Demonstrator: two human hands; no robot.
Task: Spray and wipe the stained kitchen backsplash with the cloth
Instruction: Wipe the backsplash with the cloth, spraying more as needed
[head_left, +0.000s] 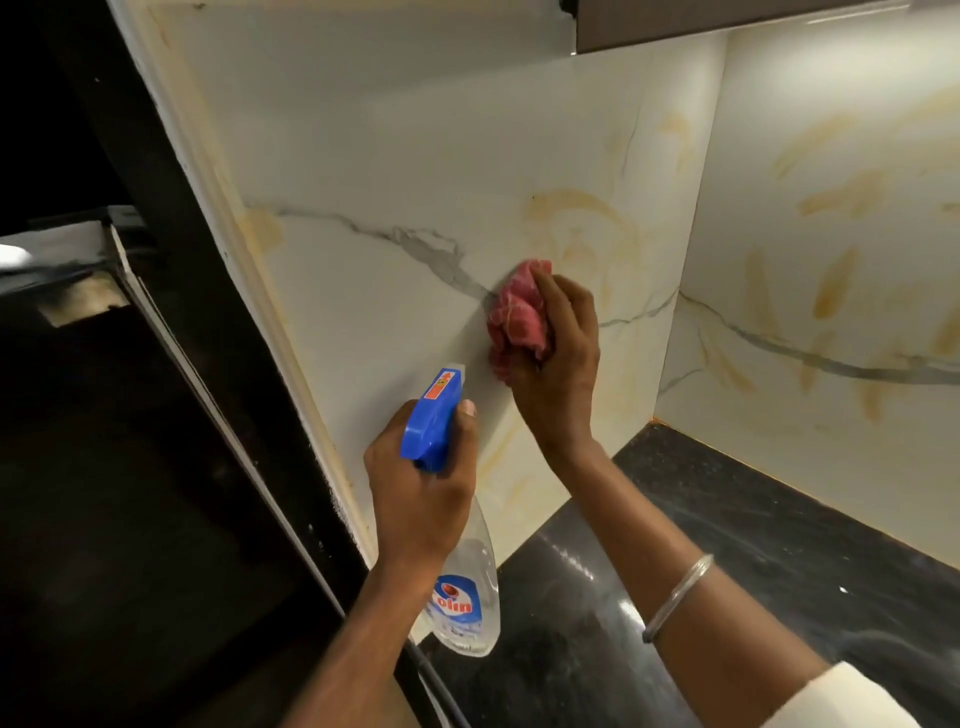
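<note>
**Head view: pink cloth on the wall, sprayer held up beside it**

Far left it's all dark, a black surface in shadow, and then a cream trim strip (291, 364) runs down the edge of the wall. Next to it comes the left hand (421, 493), fingers curled round the neck of a clear plastic spray bottle (465, 587) with a red-and-blue label. Its blue trigger head (434, 418) pokes up out of the fist, nozzle aimed up at the wall, and one fingertip lies alongside the head. The bottle body hangs below the hand, over the front edge of the glossy black stone worktop (753, 519).

Now the white marble-look backsplash (389, 156): grey veins cross it, and yellowish smeared stains (576, 208) sit up and to the right. The crumpled pink cloth (519, 317) lies right on a grey vein, touching the panel near its middle. The right hand (561, 364) has it bunched, fingers wrapped over the cloth and pressing it against the wall, just above and to the right of the blue sprayer head.

On down that arm there's a thin silver bangle (675, 597) on the forearm and a pale sleeve (841, 696) at the bottom corner. Far right, the adjoining wall panel (831, 130) carries more yellow streaks, under a brown upper cabinet (727, 21).
</note>
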